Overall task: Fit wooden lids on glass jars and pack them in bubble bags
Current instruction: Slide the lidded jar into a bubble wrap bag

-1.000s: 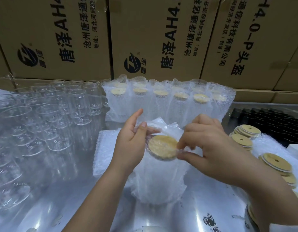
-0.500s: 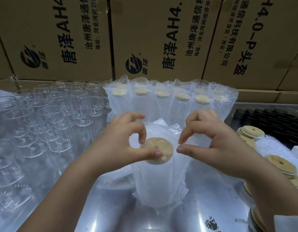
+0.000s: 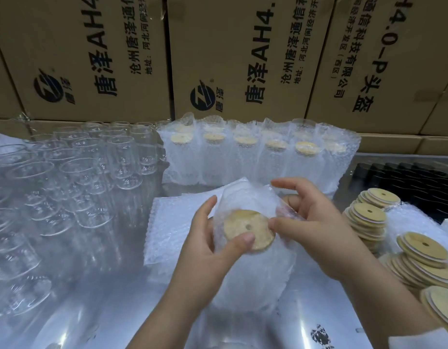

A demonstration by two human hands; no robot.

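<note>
I am seeing jar (image 3: 255, 285) upright in bag (image 3: 243, 195). Left hand (image 3: 205, 250) is gripping lid (image 3: 245, 229); right hand (image 3: 316, 222), just beside it, is pinching bag mouth.

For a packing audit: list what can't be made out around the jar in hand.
Head view only.
Jar: glass veiled by the bubble bag; lid seating unclear.
Right hand: some fingers blurred behind the bag.
Lid stacks: cut by the right edge.
Black items: too dark to identify.
</note>
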